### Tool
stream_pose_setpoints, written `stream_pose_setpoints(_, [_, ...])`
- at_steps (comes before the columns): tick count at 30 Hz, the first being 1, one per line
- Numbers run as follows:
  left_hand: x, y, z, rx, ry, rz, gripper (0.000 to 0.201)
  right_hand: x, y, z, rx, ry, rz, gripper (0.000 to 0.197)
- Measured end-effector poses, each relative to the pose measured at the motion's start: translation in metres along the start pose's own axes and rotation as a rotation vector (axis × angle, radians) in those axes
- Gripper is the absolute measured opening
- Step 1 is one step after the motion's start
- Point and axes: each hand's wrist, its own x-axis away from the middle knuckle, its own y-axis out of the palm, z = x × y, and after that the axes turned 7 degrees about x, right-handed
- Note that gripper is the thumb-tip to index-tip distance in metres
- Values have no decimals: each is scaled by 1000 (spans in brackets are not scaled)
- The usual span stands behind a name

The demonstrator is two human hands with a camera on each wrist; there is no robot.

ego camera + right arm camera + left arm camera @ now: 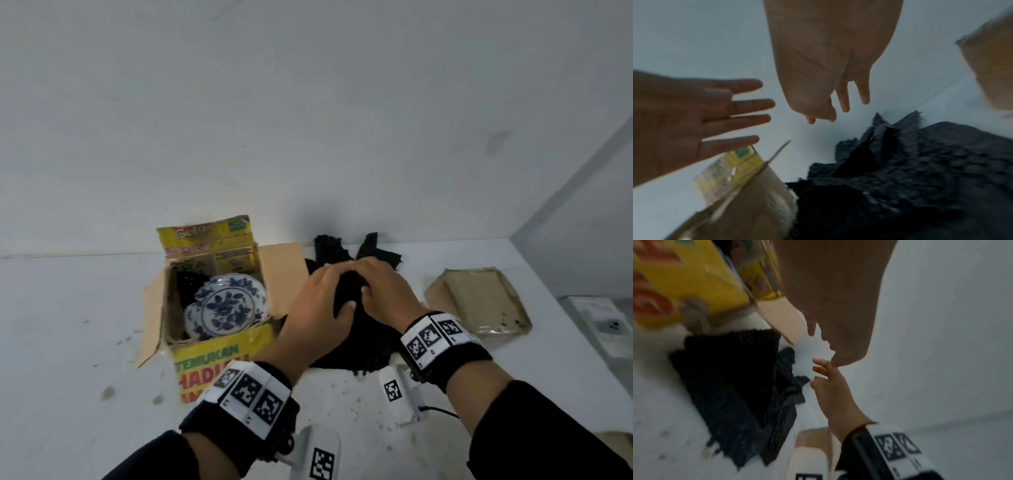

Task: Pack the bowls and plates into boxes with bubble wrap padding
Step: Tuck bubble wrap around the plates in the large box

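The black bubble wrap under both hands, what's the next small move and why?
Probably take hold of one sheet of the black bubble wrap. Both the left hand and right hand are over the pile, and the plates in the box lie uncovered.

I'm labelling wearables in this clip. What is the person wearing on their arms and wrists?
Both arms have black long sleeves. The left wrist and right wrist each carry a black band with white blocks printed with black square-pattern markers. A thin black cable runs below the right wrist.
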Motion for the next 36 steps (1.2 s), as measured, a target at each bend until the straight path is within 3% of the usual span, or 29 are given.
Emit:
stream_pose_setpoints(3, [-9,41,-6,-45,-85,-73,54,3,17,28,126,21,-209,67])
stream_pose_setpoints(5, [-15,60,-18,-105,-187,-68,52,1,31,37,170,16,-268,64])
stream_pose_setpoints(9, [-27,77,-37,-197,-389,-73,44,-5,52,45,199,-12,-157,33])
stream_pose_setpoints(12, [-35,80,-44,-232,-456,-82,40,-8,60,52,34,30,-108,23])
stream_pose_setpoints(16, [-43,80,-45,-291,-595,-99,41,-7,65,58,-92,34,-169,68])
stream_pose_setpoints(17, [-45,79,-45,-318,-624,-115,43,-9,65,58,-86,25,-184,71])
stream_pose_setpoints(19, [-45,78,-46,-372,-642,-152,45,-13,67,58,-66,8,-197,61])
stream_pose_setpoints(22, [-46,77,-42,-439,-606,-139,42,-14,66,56,-53,9,-141,35])
stream_pose_setpoints(24, [-47,76,-37,-418,-569,-80,41,-12,62,54,-26,17,-78,28])
stream_pose_setpoints(28, [-51,64,-26,-284,-410,64,35,-10,45,49,-12,-8,209,13])
stream_pose_setpoints(30, [-52,56,-16,-211,-286,122,33,-12,33,46,5,-50,342,20])
stream_pose_setpoints(36, [-54,21,11,-86,-1,215,31,-18,-18,39,109,-363,334,32])
